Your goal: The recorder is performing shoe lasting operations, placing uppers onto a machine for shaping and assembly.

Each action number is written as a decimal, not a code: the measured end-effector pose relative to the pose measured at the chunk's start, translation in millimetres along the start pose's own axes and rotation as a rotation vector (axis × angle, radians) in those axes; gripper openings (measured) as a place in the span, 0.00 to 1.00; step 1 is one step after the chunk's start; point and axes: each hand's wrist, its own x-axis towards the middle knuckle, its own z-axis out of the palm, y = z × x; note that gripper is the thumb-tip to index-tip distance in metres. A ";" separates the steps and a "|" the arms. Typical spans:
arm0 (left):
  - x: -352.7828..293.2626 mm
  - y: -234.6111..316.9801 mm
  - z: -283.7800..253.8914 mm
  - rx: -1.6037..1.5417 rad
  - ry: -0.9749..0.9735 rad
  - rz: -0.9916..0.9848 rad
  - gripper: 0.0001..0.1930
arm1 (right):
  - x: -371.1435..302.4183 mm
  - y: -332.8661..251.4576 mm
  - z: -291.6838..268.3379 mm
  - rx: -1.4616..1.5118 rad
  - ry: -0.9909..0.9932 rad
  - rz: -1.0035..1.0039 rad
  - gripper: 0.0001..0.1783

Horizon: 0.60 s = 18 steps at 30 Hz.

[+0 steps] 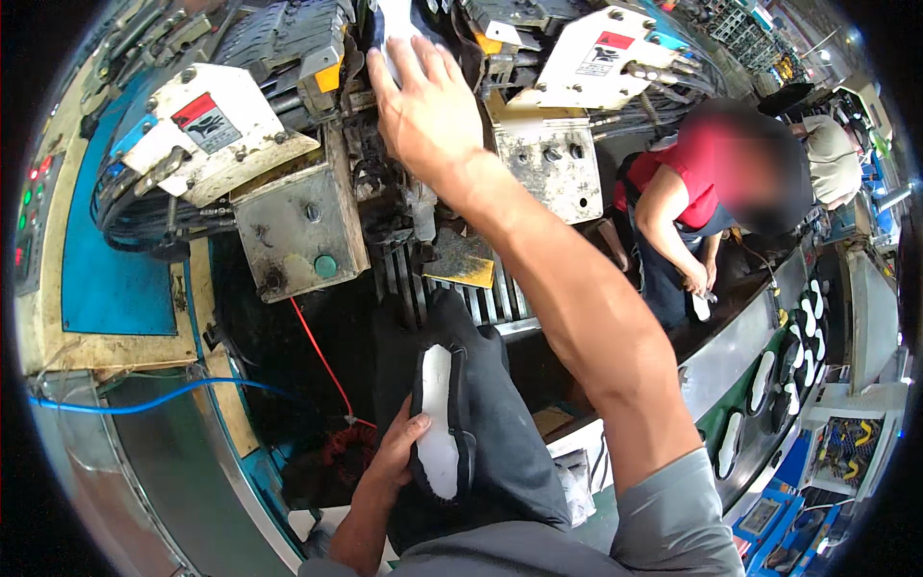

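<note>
In my left hand [396, 447] is a black shoe upper [463, 409] with its white insole side [438, 418] turned up, resting against my thigh. The thumb lies over the shoe's edge, and the other fingers are mostly hidden beneath it. My right arm reaches forward across the scene. My right hand [430, 111] lies palm down with fingers stretched over a second dark shoe upper [396, 17], also white on top, set in the middle of the machine [298, 221]. The far end of that shoe is cut off by the frame's top.
White side plates [216, 135] and metal blocks flank the machine's centre. A control panel [38, 221] with lit buttons is at far left. A blue hose [144, 409] crosses the left side. At right, a co-worker in red [673, 183] handles a white piece beside a conveyor [716, 418] bearing several shoes.
</note>
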 end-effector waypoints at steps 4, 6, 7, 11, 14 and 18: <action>27.5 19.8 -3.7 -0.007 -0.005 -0.050 0.47 | 27.7 7.4 13.9 -0.004 0.036 -0.005 0.27; 38.2 24.5 -4.2 -0.014 0.047 -0.088 0.48 | 33.6 4.7 9.7 0.032 0.089 0.025 0.28; 44.3 26.5 -7.0 -0.001 0.025 -0.085 0.49 | 37.2 3.6 7.6 0.048 0.102 0.028 0.28; 50.5 33.2 -6.5 0.003 -0.081 -0.008 0.50 | 47.7 -14.7 0.7 -0.026 0.067 0.073 0.27; 45.8 29.3 -7.0 0.024 -0.041 0.016 0.50 | 49.1 -9.7 -3.0 -0.015 -0.041 0.080 0.28; 25.4 25.6 -9.0 0.158 -0.031 0.211 0.47 | 29.9 -11.1 -18.0 -0.027 -0.163 0.065 0.28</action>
